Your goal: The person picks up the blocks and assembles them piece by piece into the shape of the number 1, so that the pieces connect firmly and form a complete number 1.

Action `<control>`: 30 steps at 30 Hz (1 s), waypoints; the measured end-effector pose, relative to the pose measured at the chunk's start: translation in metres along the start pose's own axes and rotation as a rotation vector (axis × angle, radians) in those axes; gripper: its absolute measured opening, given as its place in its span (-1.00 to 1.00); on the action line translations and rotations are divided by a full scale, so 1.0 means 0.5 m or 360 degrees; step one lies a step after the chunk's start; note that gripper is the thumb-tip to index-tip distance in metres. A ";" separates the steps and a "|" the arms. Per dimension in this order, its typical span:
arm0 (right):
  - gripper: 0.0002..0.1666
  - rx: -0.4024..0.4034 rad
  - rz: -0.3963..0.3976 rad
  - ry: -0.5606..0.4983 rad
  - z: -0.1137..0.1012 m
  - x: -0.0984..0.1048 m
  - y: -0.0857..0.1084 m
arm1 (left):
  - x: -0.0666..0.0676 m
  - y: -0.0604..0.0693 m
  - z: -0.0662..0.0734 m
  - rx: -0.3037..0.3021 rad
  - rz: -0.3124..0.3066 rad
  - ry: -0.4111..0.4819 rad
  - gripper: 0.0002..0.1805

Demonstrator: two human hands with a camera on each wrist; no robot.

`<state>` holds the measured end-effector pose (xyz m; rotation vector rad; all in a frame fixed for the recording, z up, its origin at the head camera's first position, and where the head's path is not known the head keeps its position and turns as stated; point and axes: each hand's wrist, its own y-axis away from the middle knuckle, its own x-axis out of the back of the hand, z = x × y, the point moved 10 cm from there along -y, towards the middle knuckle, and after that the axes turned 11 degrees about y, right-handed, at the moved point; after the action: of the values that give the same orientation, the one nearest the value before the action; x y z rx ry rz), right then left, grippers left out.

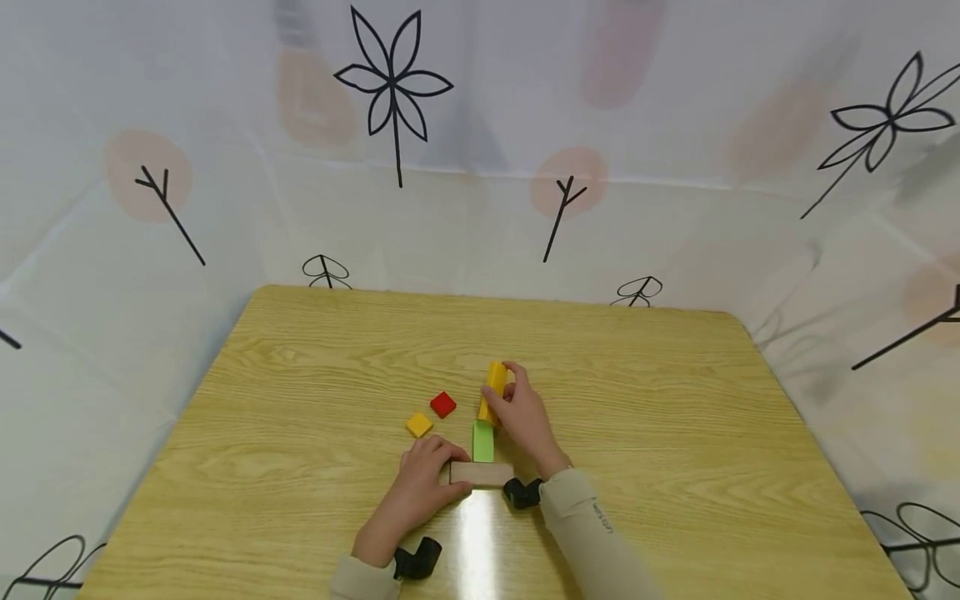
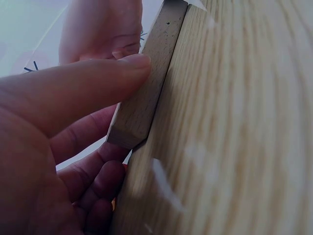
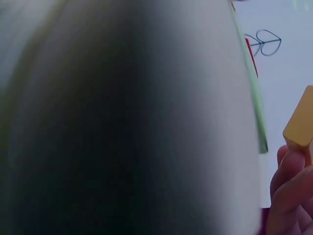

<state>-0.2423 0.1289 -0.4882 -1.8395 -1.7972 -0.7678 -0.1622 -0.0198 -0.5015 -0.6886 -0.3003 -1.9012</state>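
The left hand (image 1: 422, 481) pinched the wooden block (image 1: 491, 475) at its nine-o'clock end; the right hand (image 1: 527, 418) pinched the long yellow block (image 1: 496, 379) — at twelve o'clock, beyond the green block (image 1: 483, 443).

A wood-grained counter (image 1: 637, 400) is lit by glare (image 1: 477, 546) at six o'clock. On it a plain wooden block (image 1: 486, 475) is laid crosswise; from this, a green block (image 1: 483, 443) is set at twelve, a red block (image 1: 443, 405) at eleven, a small yellow block (image 1: 419, 424) at ten.
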 end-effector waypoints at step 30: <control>-0.22 0.0059 -0.0183 0.0667 -0.041 -0.019 -0.043 | 0.002 0.001 0.005 -0.0012 0.0012 -0.0024 -0.70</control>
<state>-0.2654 0.1092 -0.4809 -1.4284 -1.6362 -1.0650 -0.1614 -0.0195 -0.4990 -0.7085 -0.3001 -1.8916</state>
